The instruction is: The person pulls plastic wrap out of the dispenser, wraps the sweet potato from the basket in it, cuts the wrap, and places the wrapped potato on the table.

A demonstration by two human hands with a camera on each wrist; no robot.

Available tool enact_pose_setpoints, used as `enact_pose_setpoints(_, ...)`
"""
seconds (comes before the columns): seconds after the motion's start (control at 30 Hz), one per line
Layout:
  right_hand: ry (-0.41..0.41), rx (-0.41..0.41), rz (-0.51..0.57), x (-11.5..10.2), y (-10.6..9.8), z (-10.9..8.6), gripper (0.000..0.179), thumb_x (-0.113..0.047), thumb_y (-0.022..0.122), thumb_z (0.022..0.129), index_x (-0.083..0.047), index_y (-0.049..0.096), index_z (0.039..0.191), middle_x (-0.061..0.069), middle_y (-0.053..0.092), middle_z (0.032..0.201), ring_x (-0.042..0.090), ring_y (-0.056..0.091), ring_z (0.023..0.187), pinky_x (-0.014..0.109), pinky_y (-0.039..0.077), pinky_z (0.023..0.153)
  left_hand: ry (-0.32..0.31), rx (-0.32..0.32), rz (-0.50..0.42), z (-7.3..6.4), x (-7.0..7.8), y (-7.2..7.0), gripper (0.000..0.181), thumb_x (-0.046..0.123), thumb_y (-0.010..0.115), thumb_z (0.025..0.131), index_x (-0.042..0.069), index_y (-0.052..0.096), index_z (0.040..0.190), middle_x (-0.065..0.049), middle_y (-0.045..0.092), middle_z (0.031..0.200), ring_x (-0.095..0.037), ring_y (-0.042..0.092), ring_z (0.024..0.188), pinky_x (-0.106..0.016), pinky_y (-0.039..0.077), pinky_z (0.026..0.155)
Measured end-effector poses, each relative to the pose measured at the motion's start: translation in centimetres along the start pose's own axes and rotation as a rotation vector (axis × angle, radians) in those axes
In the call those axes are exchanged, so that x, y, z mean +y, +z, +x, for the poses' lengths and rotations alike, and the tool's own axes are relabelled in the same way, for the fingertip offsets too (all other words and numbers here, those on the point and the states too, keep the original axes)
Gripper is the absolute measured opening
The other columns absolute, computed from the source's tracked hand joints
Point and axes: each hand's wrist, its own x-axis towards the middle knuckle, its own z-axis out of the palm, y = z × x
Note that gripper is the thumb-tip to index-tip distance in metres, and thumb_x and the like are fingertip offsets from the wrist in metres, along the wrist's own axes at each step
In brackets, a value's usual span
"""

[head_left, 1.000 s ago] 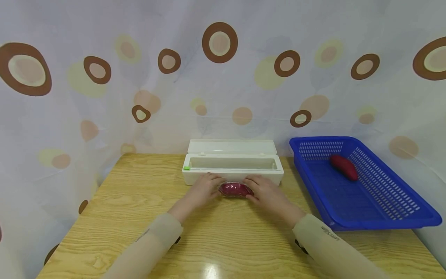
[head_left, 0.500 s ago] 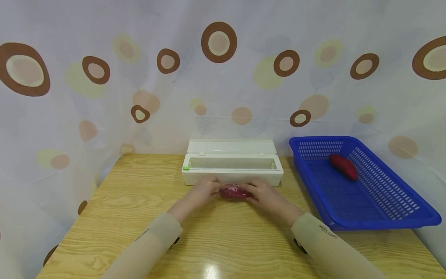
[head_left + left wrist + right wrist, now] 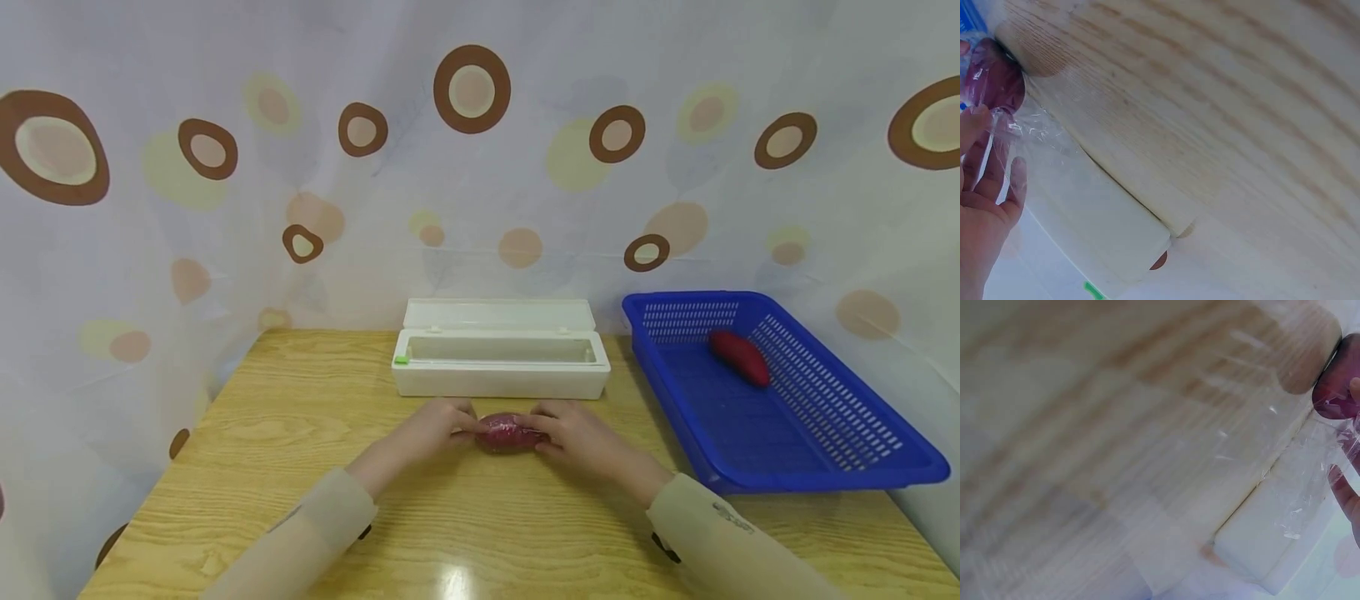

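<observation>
Wooden tabletop (image 3: 300, 433) carries the wrapped sweet potato (image 3: 506, 432), just before the white film dispenser (image 3: 500, 360). Left hand (image 3: 435, 423) and right hand (image 3: 573, 429) each pinch an end. Loose film, seemingly untucked, could spring open if either grip slackens.

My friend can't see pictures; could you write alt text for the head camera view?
Two hands, left hand and right hand, hold a film-wrapped red sweet potato on a wooden table. Behind it lies an open white wrap dispenser; right, a blue basket holds another sweet potato.
</observation>
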Motion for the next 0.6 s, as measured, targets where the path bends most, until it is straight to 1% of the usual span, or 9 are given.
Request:
enact_pose_setpoints(0.13, -0.031, 0.039, -0.022, -0.3, 0.0, -0.4, 0.044, -0.018, 0.076, 0.078, -0.013, 0.065, 0.120, 0.009, 0.060, 0.121, 0.028, 0.055, 0.111, 0.046, 0.047, 0.092, 0.038, 0.009, 0.007, -0.4, 0.1, 0.0, 0.019, 0.006, 0.070, 0.083, 0.011, 0.074, 0.101, -0.001, 0.067, 0.092, -0.014, 0.063, 0.087, -0.021, 0.051, 0.080)
enact_pose_setpoints(0.2, -0.050, 0.051, -0.012, -0.3, 0.2, -0.5, 0.046, -0.018, 0.077, 0.077, -0.011, 0.065, 0.120, 0.011, 0.058, 0.126, 0.031, 0.053, 0.116, 0.048, 0.045, 0.095, 0.045, 0.010, 0.009, -0.6, 0.0, 0.0, 0.018, 0.006, 0.070, 0.083, 0.010, 0.074, 0.101, -0.002, 0.067, 0.093, -0.015, 0.064, 0.087, -0.022, 0.051, 0.080)
enact_pose_setpoints(0.27, -0.065, 0.052, -0.008, -0.2, 0.4, -0.4, 0.047, -0.019, 0.078, 0.076, -0.009, 0.065, 0.120, 0.011, 0.059, 0.127, 0.030, 0.055, 0.116, 0.047, 0.045, 0.095, 0.052, 0.010, 0.015, -0.7, -0.1, 0.0, 0.018, 0.006, 0.070, 0.083, 0.009, 0.074, 0.101, -0.002, 0.067, 0.094, -0.015, 0.064, 0.088, -0.022, 0.051, 0.081)
enact_pose_setpoints(0.37, -0.061, 0.031, 0.001, -0.2, 0.6, -0.4, 0.047, -0.018, 0.078, 0.077, -0.007, 0.064, 0.120, 0.010, 0.061, 0.125, 0.029, 0.059, 0.110, 0.044, 0.048, 0.093, 0.035, 0.011, 0.012, -0.9, -0.2, 0.0, 0.016, 0.008, 0.070, 0.084, 0.008, 0.074, 0.099, -0.003, 0.067, 0.097, -0.016, 0.064, 0.090, -0.024, 0.051, 0.083)
enact_pose_setpoints(0.43, -0.039, 0.007, 0.007, -0.2, 0.7, -0.3, 0.046, -0.018, 0.077, 0.078, -0.006, 0.064, 0.121, 0.009, 0.062, 0.124, 0.027, 0.061, 0.108, 0.042, 0.049, 0.091, -0.011, 0.010, -0.012, -1.0, -0.2, -0.1, 0.013, 0.011, 0.071, 0.084, 0.007, 0.074, 0.096, -0.002, 0.066, 0.097, -0.016, 0.063, 0.091, -0.026, 0.051, 0.084)
enact_pose_setpoints(0.5, -0.013, -0.013, 0.022, -0.2, 0.6, -0.3, 0.044, -0.017, 0.075, 0.080, -0.007, 0.063, 0.121, 0.010, 0.062, 0.124, 0.027, 0.061, 0.108, 0.042, 0.049, 0.091, -0.079, 0.010, -0.034, -1.1, -0.1, -0.2, 0.016, 0.016, 0.073, 0.083, 0.006, 0.072, 0.095, -0.002, 0.066, 0.097, -0.018, 0.062, 0.093, -0.029, 0.051, 0.085)
enact_pose_setpoints(0.6, 0.014, -0.034, 0.037, -0.2, 0.6, -0.2, 0.043, -0.016, 0.074, 0.081, -0.007, 0.063, 0.122, 0.009, 0.062, 0.124, 0.027, 0.061, 0.109, 0.041, 0.049, 0.092, -0.190, -0.007, -0.049, -1.2, -0.1, -0.3, 0.031, 0.024, 0.077, 0.079, 0.006, 0.067, 0.103, -0.003, 0.064, 0.103, -0.019, 0.059, 0.100, -0.033, 0.049, 0.091)
